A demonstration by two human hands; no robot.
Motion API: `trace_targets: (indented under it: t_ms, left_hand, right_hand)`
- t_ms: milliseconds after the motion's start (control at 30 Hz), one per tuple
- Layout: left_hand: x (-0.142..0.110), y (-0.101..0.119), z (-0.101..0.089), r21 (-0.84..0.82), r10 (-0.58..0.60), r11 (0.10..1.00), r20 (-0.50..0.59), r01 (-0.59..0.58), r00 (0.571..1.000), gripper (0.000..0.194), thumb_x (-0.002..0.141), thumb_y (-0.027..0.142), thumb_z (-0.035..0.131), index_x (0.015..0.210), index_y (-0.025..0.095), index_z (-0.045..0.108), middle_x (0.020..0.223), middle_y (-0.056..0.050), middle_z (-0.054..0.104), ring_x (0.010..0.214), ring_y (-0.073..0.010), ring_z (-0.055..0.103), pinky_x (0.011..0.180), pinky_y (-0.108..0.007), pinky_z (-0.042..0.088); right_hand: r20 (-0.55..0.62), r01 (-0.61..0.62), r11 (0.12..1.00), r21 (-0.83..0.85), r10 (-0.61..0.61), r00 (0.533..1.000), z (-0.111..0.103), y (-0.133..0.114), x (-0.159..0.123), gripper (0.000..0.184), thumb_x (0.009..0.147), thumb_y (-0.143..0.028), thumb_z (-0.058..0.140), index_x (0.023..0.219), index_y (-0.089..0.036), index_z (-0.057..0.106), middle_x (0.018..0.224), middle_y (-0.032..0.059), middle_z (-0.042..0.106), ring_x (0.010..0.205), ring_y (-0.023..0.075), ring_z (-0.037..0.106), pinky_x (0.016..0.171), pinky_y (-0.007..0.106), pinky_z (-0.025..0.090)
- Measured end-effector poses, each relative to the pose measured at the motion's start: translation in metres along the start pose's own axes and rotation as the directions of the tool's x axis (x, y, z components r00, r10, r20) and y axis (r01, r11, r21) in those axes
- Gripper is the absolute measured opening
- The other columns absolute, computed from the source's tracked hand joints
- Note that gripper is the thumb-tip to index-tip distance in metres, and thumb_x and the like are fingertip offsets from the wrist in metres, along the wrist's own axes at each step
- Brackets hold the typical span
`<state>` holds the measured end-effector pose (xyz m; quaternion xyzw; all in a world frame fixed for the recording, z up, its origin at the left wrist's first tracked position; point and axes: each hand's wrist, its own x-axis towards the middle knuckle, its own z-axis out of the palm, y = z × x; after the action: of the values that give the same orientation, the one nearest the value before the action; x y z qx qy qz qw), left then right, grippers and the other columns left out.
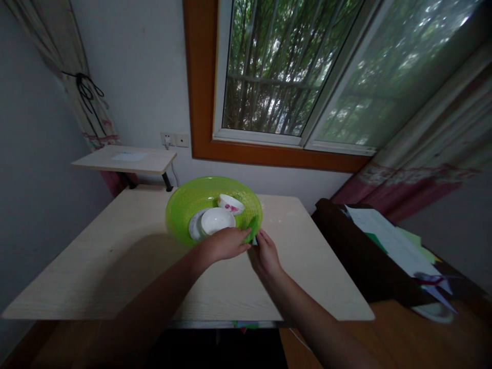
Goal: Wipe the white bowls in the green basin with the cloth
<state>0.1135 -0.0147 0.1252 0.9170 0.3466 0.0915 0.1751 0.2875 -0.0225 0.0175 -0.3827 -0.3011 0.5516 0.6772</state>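
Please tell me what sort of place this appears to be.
Probably a room in a home: there is a tied-back curtain, a large window onto greenery, and a pale desk against the wall.

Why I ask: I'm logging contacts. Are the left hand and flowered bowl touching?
Apart: in the head view, a strip of the green basin shows between left hand and flowered bowl.

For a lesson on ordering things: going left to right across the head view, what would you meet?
Black curtain tie, pale sheet on the shelf, green basin, right hand, papers at the far right.
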Motion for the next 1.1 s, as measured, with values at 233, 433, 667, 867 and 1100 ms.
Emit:
trace_targets:
  t_ms: [233, 433, 667, 867, 1100]
  left_hand:
    - [-0.011, -0.002, -0.003, -0.027, -0.046, 0.999, 0.055, 0.047, 0.997, 0.054, 0.096, 0.039, 0.054, 0.147, 0.021, 0.049, 0.129, -0.014, 0.069, 0.115, -0.0285, 0.067, 0.098, -0.041, 0.051]
    - [-0.043, -0.027, -0.028, -0.126, -0.032, 0.990, 0.184, 0.056, 0.982, 0.055, 0.086, 0.031, 0.069, 0.139, 0.019, 0.061, 0.135, -0.013, 0.067, 0.122, -0.0282, 0.064, 0.104, -0.038, 0.047]
    - [-0.052, -0.031, -0.041, -0.187, 0.043, 0.982, 0.178, -0.009, 0.983, 0.041, 0.088, 0.029, 0.065, 0.127, 0.018, 0.069, 0.128, -0.010, 0.071, 0.113, -0.0236, 0.068, 0.098, -0.032, 0.049]
    - [-0.016, -0.012, -0.015, -0.079, 0.079, 0.994, 0.084, -0.072, 0.993, 0.044, 0.094, 0.035, 0.056, 0.134, 0.018, 0.062, 0.129, -0.014, 0.070, 0.113, -0.0279, 0.068, 0.098, -0.039, 0.050]
    - [0.005, -0.003, -0.004, -0.035, 0.054, 0.998, 0.050, -0.052, 0.997, 0.048, 0.094, 0.034, 0.054, 0.139, 0.016, 0.056, 0.131, -0.016, 0.067, 0.116, -0.0287, 0.066, 0.098, -0.039, 0.051]
  right_hand:
    - [0.002, 0.035, 0.999, -0.026, -0.035, 0.999, 0.007, -0.015, 0.039, 0.031, 0.074, -0.034, 0.081, 0.102, -0.022, 0.078, 0.106, 0.0047, 0.078, 0.097, 0.0239, 0.071, 0.092, 0.038, 0.057]
    - [0.071, 0.013, 1.000, 0.019, -0.014, 0.997, 0.013, -0.020, 0.067, 0.033, 0.070, -0.029, 0.084, 0.101, -0.018, 0.078, 0.101, 0.0102, 0.079, 0.095, 0.0292, 0.073, 0.092, 0.045, 0.058]
    - [0.054, 0.042, 0.999, 0.018, -0.042, 0.998, 0.007, -0.010, 0.060, 0.037, 0.072, -0.032, 0.084, 0.106, -0.019, 0.077, 0.108, 0.0097, 0.078, 0.096, 0.0270, 0.073, 0.094, 0.045, 0.056]
    - [-0.028, 0.053, 0.995, -0.085, -0.055, 0.998, -0.007, 0.001, 0.021, 0.036, 0.078, -0.038, 0.079, 0.111, -0.023, 0.076, 0.116, 0.0052, 0.076, 0.107, 0.0237, 0.069, 0.096, 0.038, 0.055]
    - [-0.029, 0.096, 0.984, -0.152, -0.101, 0.994, -0.013, 0.002, 0.007, 0.033, 0.080, -0.039, 0.076, 0.110, -0.026, 0.077, 0.123, 0.0053, 0.073, 0.114, 0.0240, 0.066, 0.101, 0.038, 0.052]
